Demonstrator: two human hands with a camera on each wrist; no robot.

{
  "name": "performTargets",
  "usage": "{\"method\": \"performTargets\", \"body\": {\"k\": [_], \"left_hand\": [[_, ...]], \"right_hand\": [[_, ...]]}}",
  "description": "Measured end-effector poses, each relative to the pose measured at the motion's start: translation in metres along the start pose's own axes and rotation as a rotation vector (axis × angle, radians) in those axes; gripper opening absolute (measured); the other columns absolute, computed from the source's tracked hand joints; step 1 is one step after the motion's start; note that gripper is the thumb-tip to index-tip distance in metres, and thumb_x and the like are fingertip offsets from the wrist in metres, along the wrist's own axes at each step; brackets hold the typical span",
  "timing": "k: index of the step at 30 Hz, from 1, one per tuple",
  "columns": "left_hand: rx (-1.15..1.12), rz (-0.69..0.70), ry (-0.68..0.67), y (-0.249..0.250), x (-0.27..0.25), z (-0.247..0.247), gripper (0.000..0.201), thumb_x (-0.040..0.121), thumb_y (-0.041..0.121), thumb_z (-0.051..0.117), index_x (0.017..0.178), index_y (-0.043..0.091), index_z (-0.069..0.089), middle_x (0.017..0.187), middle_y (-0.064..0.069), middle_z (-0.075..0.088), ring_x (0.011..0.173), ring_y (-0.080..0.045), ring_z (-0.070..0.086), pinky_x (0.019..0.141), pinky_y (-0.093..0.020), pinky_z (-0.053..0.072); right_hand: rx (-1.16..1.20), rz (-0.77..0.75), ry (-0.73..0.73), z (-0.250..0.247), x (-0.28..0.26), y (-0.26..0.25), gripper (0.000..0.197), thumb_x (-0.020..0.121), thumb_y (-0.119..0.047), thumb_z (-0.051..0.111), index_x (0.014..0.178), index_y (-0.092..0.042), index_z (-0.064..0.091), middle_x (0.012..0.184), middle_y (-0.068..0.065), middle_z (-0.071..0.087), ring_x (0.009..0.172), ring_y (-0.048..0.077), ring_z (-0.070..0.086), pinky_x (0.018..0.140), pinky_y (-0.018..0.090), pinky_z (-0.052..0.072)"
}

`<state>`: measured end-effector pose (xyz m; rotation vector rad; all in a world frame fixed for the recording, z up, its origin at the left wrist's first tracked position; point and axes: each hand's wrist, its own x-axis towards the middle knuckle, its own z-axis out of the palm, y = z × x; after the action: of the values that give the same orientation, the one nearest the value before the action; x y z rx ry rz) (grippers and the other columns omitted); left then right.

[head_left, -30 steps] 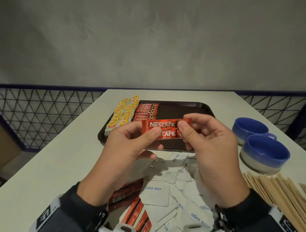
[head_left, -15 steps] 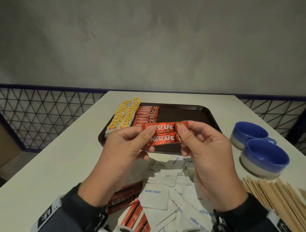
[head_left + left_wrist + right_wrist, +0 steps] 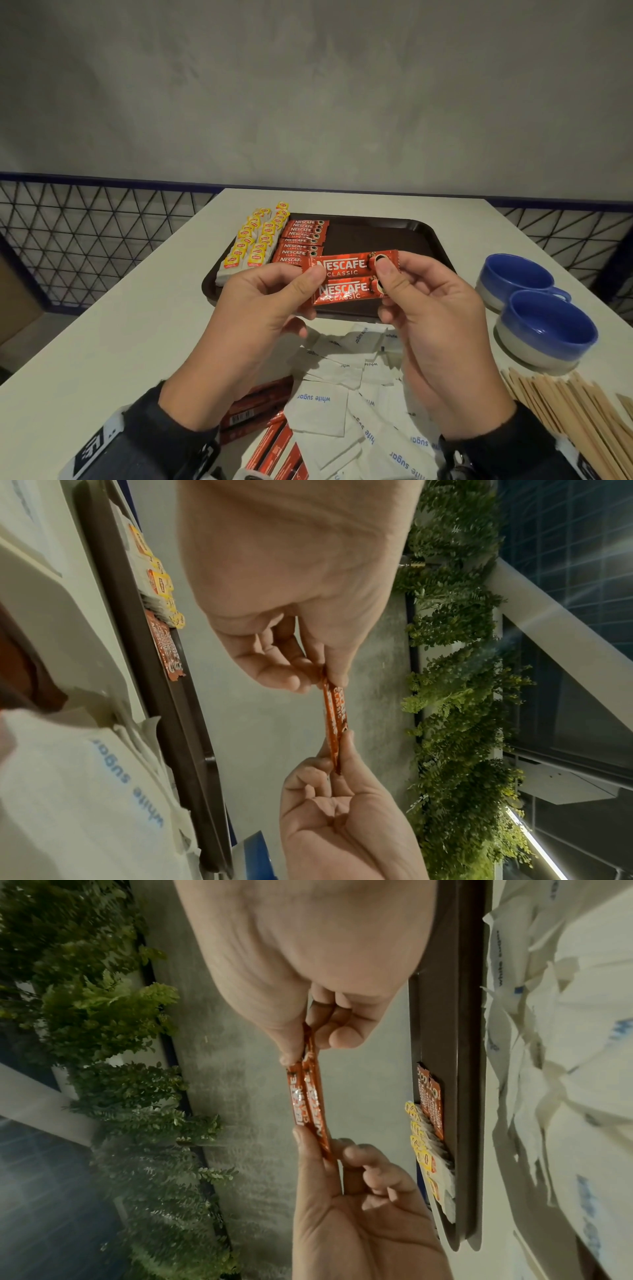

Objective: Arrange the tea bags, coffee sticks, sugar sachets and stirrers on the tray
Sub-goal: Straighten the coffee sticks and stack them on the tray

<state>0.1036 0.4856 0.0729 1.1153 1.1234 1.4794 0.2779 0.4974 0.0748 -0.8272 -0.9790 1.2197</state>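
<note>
Two red coffee sticks (image 3: 346,277) (image 3: 334,723) (image 3: 310,1107) are held level in the air just above the near rim of the dark brown tray (image 3: 376,236). My left hand (image 3: 308,284) pinches their left ends between thumb and fingers. Their right ends are pinched by my right hand (image 3: 383,277). On the tray's left side lie rows of yellow-tagged tea bags (image 3: 255,240) and a column of coffee sticks (image 3: 301,240). White sugar sachets (image 3: 322,407) are heaped on the table below my hands, with more coffee sticks (image 3: 263,425) to their left. Wooden stirrers (image 3: 575,414) lie at the near right.
Two blue-and-white cups (image 3: 541,322) stand on the white table (image 3: 120,342) right of the tray. A black wire-mesh fence (image 3: 85,236) runs behind the table's left and right edges, below a grey wall. The tray's right half is bare.
Both hands have lowered the two coffee sticks slightly toward the tray's near rim, and the sticks have fanned apart so both labels show fully.
</note>
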Motion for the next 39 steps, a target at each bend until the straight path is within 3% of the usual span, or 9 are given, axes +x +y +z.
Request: {"method": "performTargets", "body": {"k": [9,17,19,22,26,31,35,37,39], "left_hand": [[0.012,0.035,0.033,-0.002,0.002,-0.002,0.027,0.063,0.045,0.078,0.07,0.018,0.079,0.081,-0.005,0.077,0.058,-0.01,0.062,0.049,-0.024,0.047],[0.023,0.037,0.042,-0.002,0.003,-0.004,0.028,0.063,0.046,0.078,0.068,0.019,0.079,0.076,-0.002,0.075,0.059,-0.01,0.062,0.05,-0.024,0.046],[0.035,0.038,0.039,-0.001,0.002,-0.004,0.028,0.063,0.047,0.078,0.068,0.019,0.079,0.076,-0.002,0.075,0.06,-0.01,0.062,0.052,-0.025,0.046],[0.05,0.029,0.035,0.001,0.004,-0.004,0.029,0.065,0.045,0.079,0.07,0.016,0.079,0.077,-0.006,0.076,0.06,-0.01,0.062,0.052,-0.026,0.047],[0.037,-0.002,0.043,0.009,0.006,-0.011,0.024,0.068,0.041,0.079,0.067,0.017,0.079,0.069,-0.004,0.072,0.056,-0.01,0.06,0.05,-0.023,0.046],[0.073,-0.104,0.05,0.013,0.016,-0.031,0.032,0.069,0.046,0.081,0.081,0.015,0.081,0.077,-0.003,0.076,0.059,-0.01,0.061,0.052,-0.022,0.048],[0.014,-0.201,0.095,0.013,0.027,-0.048,0.032,0.081,0.035,0.084,0.092,0.007,0.077,0.072,-0.003,0.069,0.054,-0.008,0.057,0.047,-0.021,0.047],[-0.055,-0.239,0.121,0.013,0.033,-0.056,0.025,0.082,0.031,0.085,0.087,0.009,0.075,0.068,-0.003,0.064,0.051,-0.008,0.053,0.043,-0.022,0.045],[-0.105,-0.279,0.147,0.012,0.039,-0.064,0.022,0.082,0.028,0.085,0.086,0.01,0.072,0.063,-0.001,0.062,0.049,-0.007,0.052,0.042,-0.021,0.044]], "right_hand": [[0.011,-0.004,-0.034,0.001,-0.003,-0.006,0.041,0.071,-0.03,0.07,0.112,-0.022,0.07,0.092,-0.001,0.078,0.081,0.014,0.072,0.064,0.034,0.054],[-0.159,-0.137,-0.012,0.002,-0.004,-0.003,0.023,0.089,-0.016,0.068,0.108,-0.029,0.069,0.084,0.0,0.074,0.082,0.012,0.073,0.065,0.037,0.061],[-0.163,-0.165,-0.016,0.003,-0.005,-0.004,0.025,0.089,-0.016,0.068,0.109,-0.032,0.067,0.085,-0.002,0.074,0.084,0.011,0.074,0.064,0.035,0.062],[-0.198,-0.24,-0.047,0.003,-0.009,-0.006,0.031,0.089,-0.017,0.069,0.113,-0.037,0.065,0.101,-0.009,0.069,0.098,0.002,0.069,0.063,0.022,0.06],[-0.695,-0.52,-0.142,0.002,-0.015,-0.017,0.036,0.083,-0.035,0.07,0.117,-0.044,0.063,0.126,-0.017,0.052,0.121,-0.003,0.051,0.079,0.007,0.052],[-1.441,-0.608,-0.331,0.028,0.002,-0.032,0.047,0.089,-0.045,0.069,0.135,-0.04,0.057,0.132,-0.018,0.055,0.124,0.004,0.045,0.103,0.031,0.046],[-1.826,-0.777,-0.469,0.062,0.02,-0.031,0.027,0.096,-0.037,0.061,0.122,-0.033,0.064,0.113,-0.007,0.069,0.1,0.019,0.064,0.076,0.035,0.054],[-1.986,-0.859,-0.503,0.077,0.031,-0.025,0.014,0.096,-0.03,0.06,0.108,-0.029,0.067,0.097,-0.003,0.069,0.085,0.023,0.065,0.06,0.033,0.043],[-2.078,-0.903,-0.536,0.09,0.044,-0.018,0.011,0.098,-0.025,0.057,0.102,-0.025,0.067,0.091,0.0,0.068,0.079,0.025,0.065,0.057,0.032,0.034]]}}
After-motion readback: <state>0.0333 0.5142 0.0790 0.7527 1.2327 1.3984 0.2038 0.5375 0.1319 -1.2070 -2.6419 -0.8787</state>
